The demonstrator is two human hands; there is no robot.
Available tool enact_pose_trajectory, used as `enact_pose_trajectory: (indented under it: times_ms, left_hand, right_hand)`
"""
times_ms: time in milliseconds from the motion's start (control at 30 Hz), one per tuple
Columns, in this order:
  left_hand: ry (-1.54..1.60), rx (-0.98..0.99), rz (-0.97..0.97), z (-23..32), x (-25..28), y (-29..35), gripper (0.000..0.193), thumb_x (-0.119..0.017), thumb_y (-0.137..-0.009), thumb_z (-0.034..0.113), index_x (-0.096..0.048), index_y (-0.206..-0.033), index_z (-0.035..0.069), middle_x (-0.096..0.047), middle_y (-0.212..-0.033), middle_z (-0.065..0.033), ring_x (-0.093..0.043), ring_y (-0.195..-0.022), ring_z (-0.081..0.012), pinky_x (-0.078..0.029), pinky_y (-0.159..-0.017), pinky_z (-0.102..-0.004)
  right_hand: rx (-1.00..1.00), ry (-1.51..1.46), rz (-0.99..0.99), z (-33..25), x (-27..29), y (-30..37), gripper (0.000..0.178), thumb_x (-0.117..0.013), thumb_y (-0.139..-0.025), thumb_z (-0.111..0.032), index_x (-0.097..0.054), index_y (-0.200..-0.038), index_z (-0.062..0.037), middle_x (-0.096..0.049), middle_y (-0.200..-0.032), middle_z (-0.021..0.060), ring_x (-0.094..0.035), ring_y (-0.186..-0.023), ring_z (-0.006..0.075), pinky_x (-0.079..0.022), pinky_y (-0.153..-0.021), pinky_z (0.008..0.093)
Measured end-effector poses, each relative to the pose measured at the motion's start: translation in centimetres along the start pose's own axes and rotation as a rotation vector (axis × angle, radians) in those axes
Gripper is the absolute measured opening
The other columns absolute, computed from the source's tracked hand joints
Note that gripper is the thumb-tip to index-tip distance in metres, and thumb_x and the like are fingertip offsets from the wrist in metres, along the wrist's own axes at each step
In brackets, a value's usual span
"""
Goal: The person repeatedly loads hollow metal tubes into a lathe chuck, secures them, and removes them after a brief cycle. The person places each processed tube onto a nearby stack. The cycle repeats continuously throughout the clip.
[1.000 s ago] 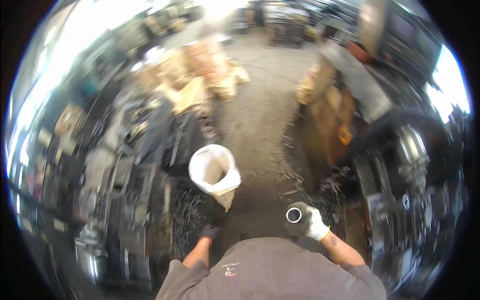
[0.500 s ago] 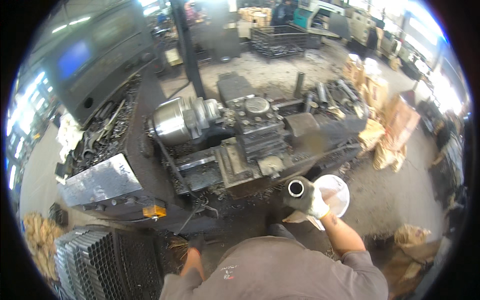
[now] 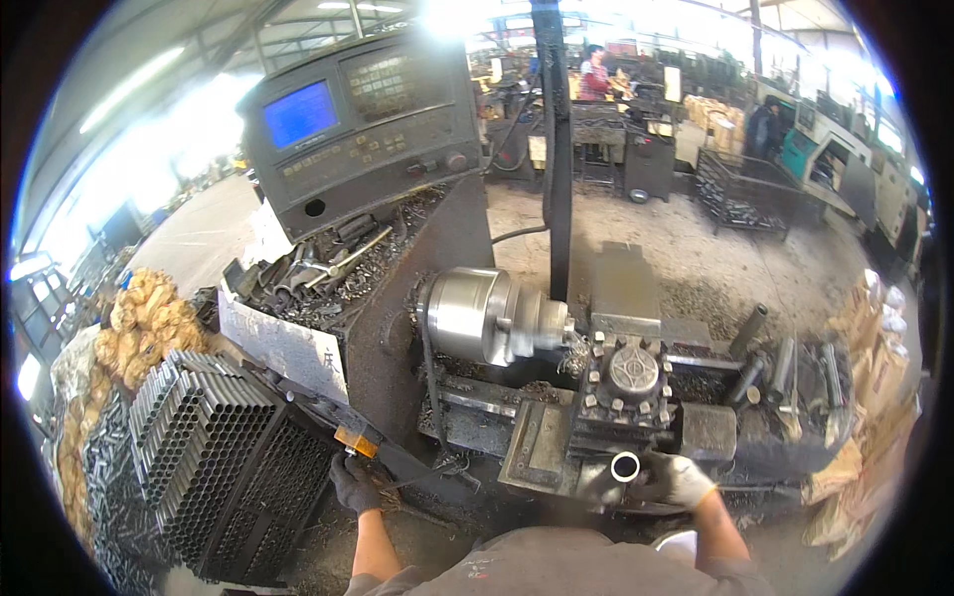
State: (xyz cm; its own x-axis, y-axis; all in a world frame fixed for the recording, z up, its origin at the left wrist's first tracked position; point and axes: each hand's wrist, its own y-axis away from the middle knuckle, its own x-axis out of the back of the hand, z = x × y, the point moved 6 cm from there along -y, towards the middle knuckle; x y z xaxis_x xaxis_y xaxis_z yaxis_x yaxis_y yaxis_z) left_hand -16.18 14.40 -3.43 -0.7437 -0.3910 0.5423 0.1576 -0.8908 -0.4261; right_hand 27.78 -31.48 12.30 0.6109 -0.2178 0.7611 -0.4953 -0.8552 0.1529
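Observation:
My left hand [image 3: 355, 487], in a dark glove, is at the small orange box [image 3: 356, 442] on the front of the lathe. Its fingers look apart, with nothing held in them; whether they touch the box is hard to see. My right hand [image 3: 678, 482], in a white glove with grey, dirty fingers, is closed around a short metal tube [image 3: 625, 467]. The tube's round open end faces up, in front of the tool post [image 3: 633, 372]. Left of the post, the lathe's shiny chuck [image 3: 467, 313] looks smeared at its jaws, with a workpiece end showing at its right.
A large stack of metal tubes [image 3: 194, 427] stands at the left by yellowish sacks [image 3: 154, 323]. Above is a control panel [image 3: 363, 124] with a blue screen. Loose tools and chips [image 3: 323, 263] fill a tray. Tubes [image 3: 782, 370] and paper sacks [image 3: 874, 397] are at the right.
The view has swung left and up. My left hand has risen from low beside my body to the orange box. My right hand has carried the tube from over the white bucket to the tool post.

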Motion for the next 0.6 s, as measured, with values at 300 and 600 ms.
enact_pose_trajectory:
  times_ms: [300, 600]
  left_hand:
    - [-0.157, -0.094, -0.329, -3.2, -3.3, -2.6, 0.024, -0.069, -0.098, 0.025, -0.068, -0.115, 0.009, -0.074, -0.107, -0.0192, -0.072, -0.097, -0.0409, -0.059, -0.085, -0.0472]
    - [0.448, 0.422, -0.243, -1.0, -1.7, 9.6, 0.028, -0.064, -0.100, 0.019, -0.067, -0.118, -0.002, -0.073, -0.111, -0.0153, -0.072, -0.089, -0.0291, -0.058, -0.078, -0.0417]
  right_hand:
    - [0.079, -0.260, 0.236, -4.0, 16.0, -13.7, 0.049, -0.080, -0.090, -0.018, -0.069, -0.137, -0.0105, -0.078, -0.119, 0.0125, -0.075, -0.110, 0.0251, -0.059, -0.096, 0.0370]
    - [0.144, 0.469, -0.162, -6.0, 8.2, -30.3, 0.048, -0.056, -0.106, -0.039, -0.067, -0.140, -0.0063, -0.074, -0.134, 0.0136, -0.068, -0.126, 0.0254, -0.052, -0.109, 0.0389]
